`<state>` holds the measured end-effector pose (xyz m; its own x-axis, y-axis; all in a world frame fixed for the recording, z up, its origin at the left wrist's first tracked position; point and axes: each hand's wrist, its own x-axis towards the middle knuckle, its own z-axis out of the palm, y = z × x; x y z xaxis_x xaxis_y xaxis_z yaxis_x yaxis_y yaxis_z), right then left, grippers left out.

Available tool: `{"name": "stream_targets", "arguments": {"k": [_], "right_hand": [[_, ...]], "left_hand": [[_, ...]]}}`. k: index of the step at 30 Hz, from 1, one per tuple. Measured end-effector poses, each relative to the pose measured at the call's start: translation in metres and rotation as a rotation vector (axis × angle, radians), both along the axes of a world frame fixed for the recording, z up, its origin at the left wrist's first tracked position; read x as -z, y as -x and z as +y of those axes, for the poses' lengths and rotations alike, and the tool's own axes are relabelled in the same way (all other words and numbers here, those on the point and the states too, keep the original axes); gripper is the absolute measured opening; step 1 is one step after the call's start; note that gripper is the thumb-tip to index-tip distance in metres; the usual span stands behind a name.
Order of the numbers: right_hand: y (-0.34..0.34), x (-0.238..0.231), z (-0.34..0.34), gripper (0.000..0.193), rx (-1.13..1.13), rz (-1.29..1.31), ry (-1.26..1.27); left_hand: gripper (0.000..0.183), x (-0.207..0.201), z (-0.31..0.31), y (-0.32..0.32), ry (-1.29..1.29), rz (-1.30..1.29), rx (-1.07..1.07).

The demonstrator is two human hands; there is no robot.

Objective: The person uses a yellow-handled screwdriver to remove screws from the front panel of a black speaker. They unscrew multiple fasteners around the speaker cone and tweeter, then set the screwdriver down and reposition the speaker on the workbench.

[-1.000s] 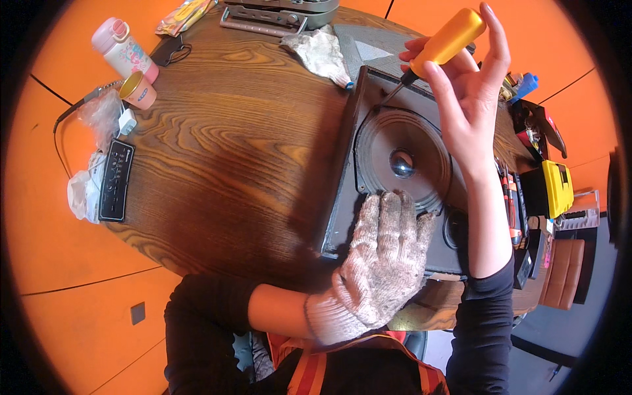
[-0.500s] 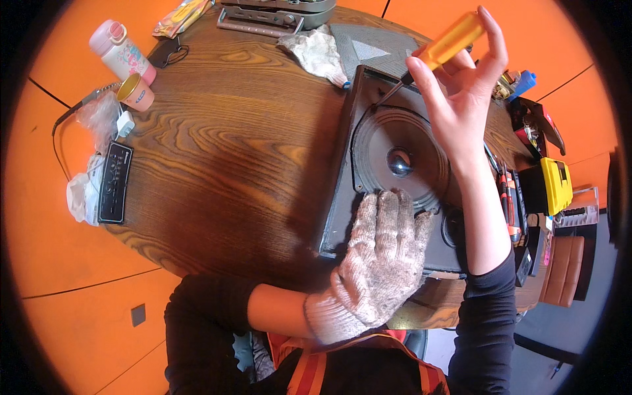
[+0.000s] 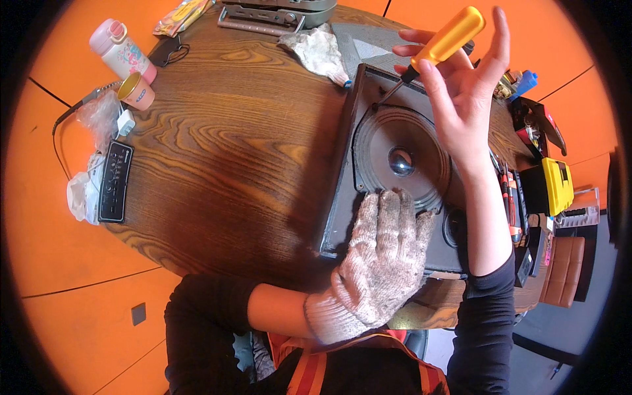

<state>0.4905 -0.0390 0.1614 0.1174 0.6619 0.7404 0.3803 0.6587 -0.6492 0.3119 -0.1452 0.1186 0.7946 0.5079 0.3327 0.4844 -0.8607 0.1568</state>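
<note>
A black speaker cabinet (image 3: 334,217) lies face up on the wooden table, with a round speaker cone (image 3: 378,148) set in it. My left hand (image 3: 385,257), in a soiled white knit glove, rests flat on the cabinet, its fingertips at the cone's lower rim. Bare, my right hand (image 3: 464,99) holds a screwdriver (image 3: 451,36) by its yellow handle between thumb and fingers, the index finger raised away. The shaft slants down left, its tip at the upper left corner of the speaker's frame. Whatever sits under the tip is too small to make out.
A second glove (image 3: 316,51) and grey mesh (image 3: 375,46) lie beyond the cabinet. Tools (image 3: 510,204) and a yellow-black box (image 3: 556,185) line the right edge. Leftward are a bottle (image 3: 125,52), a paper cup (image 3: 137,92) and a black control panel (image 3: 116,182).
My right hand's fingers have shifted around the screwdriver handle, the thumb and index finger moving slightly right. The tip stays at the same corner. My left hand has not moved.
</note>
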Motion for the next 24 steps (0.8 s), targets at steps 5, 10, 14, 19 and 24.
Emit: {"name": "stream_targets", "arguments": {"k": [5, 10, 14, 19, 24], "right_hand": [[-0.005, 0.010, -0.003, 0.084, 0.001, -0.113, -0.012], [-0.003, 0.001, 0.009, 0.093, -0.171, -0.166, -0.069], [0.007, -0.002, -0.009, 0.094, 0.084, 0.020, 0.051], [0.006, -0.007, -0.006, 0.092, 0.063, -0.222, 0.009], [0.016, -0.009, -0.012, 0.091, 0.034, -0.098, 0.063]], "left_hand": [[0.059, 0.000, 0.001, 0.000, -0.001, -0.043, -0.004], [0.055, 0.001, 0.001, 0.000, -0.034, -0.031, 0.006], [0.056, 0.003, 0.002, 0.000, -0.058, -0.046, 0.005], [0.060, 0.003, 0.002, 0.001, -0.036, -0.043, 0.015], [0.061, 0.002, 0.002, 0.000, -0.015, -0.049, 0.007]]}}
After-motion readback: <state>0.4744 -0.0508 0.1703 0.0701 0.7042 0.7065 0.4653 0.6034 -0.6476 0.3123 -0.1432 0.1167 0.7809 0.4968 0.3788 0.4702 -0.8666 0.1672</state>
